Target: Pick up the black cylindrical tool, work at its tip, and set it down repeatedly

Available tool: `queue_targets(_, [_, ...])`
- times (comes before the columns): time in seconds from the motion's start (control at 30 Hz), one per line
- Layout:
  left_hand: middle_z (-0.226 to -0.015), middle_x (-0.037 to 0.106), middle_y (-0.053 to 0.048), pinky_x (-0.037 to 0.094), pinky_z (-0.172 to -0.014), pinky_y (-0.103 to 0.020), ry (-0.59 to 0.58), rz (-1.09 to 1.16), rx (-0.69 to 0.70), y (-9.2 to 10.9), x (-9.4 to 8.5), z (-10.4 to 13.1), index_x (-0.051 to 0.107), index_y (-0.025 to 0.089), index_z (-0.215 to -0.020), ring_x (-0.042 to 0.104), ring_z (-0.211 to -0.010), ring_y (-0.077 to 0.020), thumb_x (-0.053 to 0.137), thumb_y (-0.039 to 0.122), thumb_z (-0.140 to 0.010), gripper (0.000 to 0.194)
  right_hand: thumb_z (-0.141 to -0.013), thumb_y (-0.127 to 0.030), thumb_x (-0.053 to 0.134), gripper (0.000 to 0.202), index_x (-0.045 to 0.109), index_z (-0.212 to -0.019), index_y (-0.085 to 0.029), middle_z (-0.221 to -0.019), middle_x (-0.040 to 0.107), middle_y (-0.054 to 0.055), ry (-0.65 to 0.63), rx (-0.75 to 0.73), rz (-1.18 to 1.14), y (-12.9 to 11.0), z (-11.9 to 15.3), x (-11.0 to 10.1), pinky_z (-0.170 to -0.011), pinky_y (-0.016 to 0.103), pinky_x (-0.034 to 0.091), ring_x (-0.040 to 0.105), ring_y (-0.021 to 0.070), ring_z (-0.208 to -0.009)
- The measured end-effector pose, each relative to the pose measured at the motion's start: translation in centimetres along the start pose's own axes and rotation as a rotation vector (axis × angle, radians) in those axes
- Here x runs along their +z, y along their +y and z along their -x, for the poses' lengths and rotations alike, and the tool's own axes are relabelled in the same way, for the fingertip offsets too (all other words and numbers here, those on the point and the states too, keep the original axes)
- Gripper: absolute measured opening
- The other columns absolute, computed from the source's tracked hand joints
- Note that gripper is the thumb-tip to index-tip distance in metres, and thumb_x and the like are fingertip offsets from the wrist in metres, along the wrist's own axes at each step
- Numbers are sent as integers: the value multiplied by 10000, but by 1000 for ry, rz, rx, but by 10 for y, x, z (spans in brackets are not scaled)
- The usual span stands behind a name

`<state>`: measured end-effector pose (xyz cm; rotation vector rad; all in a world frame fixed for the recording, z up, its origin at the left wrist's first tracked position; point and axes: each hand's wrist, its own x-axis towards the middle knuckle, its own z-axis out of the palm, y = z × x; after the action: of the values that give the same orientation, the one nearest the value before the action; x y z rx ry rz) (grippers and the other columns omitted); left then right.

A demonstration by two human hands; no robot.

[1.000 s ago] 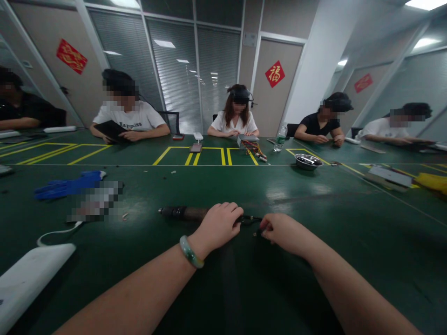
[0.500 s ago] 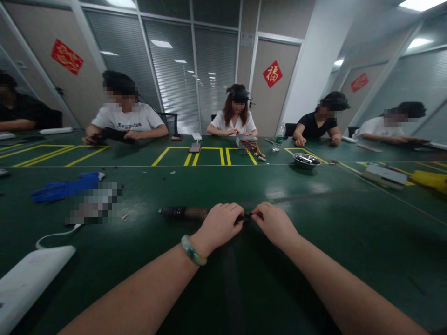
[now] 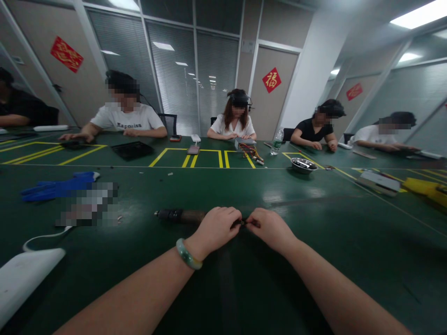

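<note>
A dark, pen-shaped electric screwdriver point(image 3: 190, 217) lies crosswise on the green table, its metal tip toward the left. My left hand point(image 3: 220, 228), with a jade-coloured bangle point(image 3: 188, 254) at the wrist, is closed around the tool's right end. Close against it, my right hand point(image 3: 268, 229) is closed, thumb and fingers pinched at the tool's tail. Whatever the right fingertips hold is small, dark and mostly hidden. A tiny shiny bit shows between the two hands.
Left lie blue gloves point(image 3: 59, 186), a blurred-out device point(image 3: 89, 202) on a white cable and a white power bank-like block point(image 3: 30, 279). Farther off are a metal bowl point(image 3: 303, 165), a water bottle point(image 3: 277, 142), a grey box with wires point(image 3: 243, 144) and several seated people.
My fingertips have come nearer together, and the dark strip between them is now mostly covered. Across the table, the person at left has put down a dark flat thing.
</note>
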<state>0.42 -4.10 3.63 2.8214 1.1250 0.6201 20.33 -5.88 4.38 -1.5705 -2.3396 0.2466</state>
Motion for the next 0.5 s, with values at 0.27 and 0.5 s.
queue_targets(0.27, [-903, 611, -3, 429, -770, -324, 8, -3, 6, -3, 4, 0, 582, 218, -919, 583, -846, -177, 556, 259, -890, 57, -831, -247, 621, 86, 692, -856, -206, -824, 629, 3, 27, 29, -106, 6, 0, 5, -645, 229, 392, 563, 124, -732])
queue_targets(0.5, [-896, 617, -6, 434, -767, -318, 3, -9, -8, -2, 2, 0, 586, 219, -915, 592, -848, -178, 557, 275, -893, 67, -824, -287, 621, 135, 705, -875, -194, -839, 662, 20, -33, 150, -213, 6, -1, 6, -634, 235, 403, 587, 144, -752])
